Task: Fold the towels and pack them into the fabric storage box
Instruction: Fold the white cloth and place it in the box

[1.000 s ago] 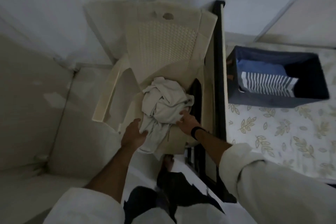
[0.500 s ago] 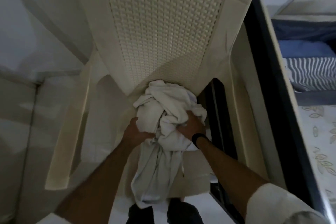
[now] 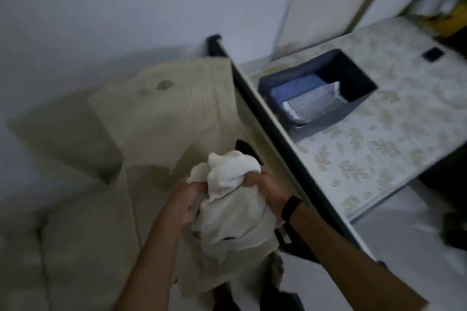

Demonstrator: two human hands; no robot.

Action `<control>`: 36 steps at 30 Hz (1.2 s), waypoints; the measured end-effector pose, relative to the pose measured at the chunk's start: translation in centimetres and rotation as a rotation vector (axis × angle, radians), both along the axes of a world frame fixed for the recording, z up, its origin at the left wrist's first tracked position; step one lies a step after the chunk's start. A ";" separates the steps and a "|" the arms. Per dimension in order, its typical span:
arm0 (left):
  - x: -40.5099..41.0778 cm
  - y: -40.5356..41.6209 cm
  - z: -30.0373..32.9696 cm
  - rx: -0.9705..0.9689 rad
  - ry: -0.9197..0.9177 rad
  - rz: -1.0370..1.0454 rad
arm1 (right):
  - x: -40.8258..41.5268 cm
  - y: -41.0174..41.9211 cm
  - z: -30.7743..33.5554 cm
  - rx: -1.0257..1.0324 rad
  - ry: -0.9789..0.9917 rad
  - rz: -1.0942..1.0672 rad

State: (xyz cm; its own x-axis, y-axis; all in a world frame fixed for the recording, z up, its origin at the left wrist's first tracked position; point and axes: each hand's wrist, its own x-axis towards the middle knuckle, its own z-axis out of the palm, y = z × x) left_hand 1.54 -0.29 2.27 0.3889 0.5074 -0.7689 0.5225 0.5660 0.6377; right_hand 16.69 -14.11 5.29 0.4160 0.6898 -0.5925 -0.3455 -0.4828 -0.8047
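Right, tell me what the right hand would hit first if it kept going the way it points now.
The right hand points up-left into the bunched white towel it grips, so the towel comes first. Beyond that lies the cream plastic chair, though depth is hard to judge in this blurred view.

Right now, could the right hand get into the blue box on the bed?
Probably not yet. The right hand is busy gripping the white towel, and the dark bed rail stands between it and the storage box.
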 end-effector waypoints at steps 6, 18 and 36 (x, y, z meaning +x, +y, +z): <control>8.5 -3.3 19.0 0.379 -0.221 -0.057 | 5.8 -6.4 15.0 0.319 -0.100 -0.231; 28.0 -20.1 38.5 0.594 -0.686 0.005 | 23.6 -28.0 31.1 0.558 -0.432 -0.561; 48.1 -33.8 40.9 0.494 -0.771 -0.076 | 41.8 -41.3 25.9 0.365 -0.697 -0.371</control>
